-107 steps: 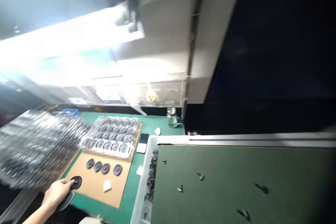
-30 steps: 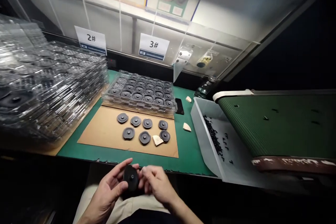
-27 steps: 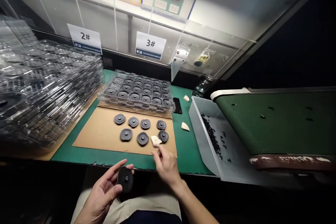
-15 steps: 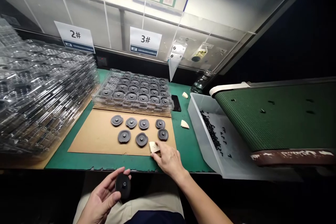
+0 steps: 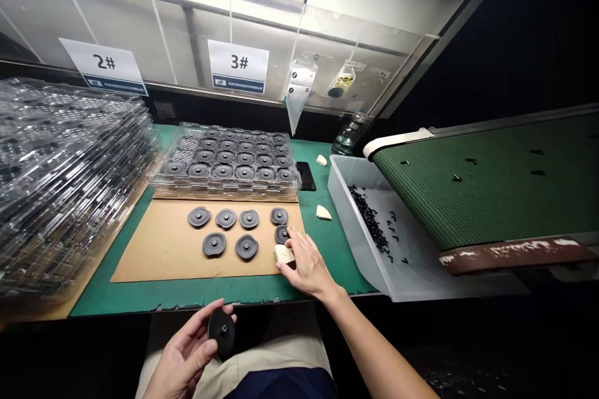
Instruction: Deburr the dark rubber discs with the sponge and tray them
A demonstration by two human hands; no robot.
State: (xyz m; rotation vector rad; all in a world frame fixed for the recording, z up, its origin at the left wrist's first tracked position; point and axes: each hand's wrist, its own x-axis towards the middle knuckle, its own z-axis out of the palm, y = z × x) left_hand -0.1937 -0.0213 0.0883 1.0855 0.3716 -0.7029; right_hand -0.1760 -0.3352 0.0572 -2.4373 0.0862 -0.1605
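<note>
Nearest, below the bench's front edge, the left hand (image 5: 187, 352) cradles a black disc (image 5: 221, 331) upright between thumb and fingers. Keep it steady, face toward you. At the front edge of the cardboard sheet (image 5: 154, 252), the right hand (image 5: 304, 262) pinches a cream wedge (image 5: 284, 254); take it cleanly without nudging the loose discs (image 5: 226, 218) just beyond. Farther back sits the filled tray (image 5: 224, 162).
</note>
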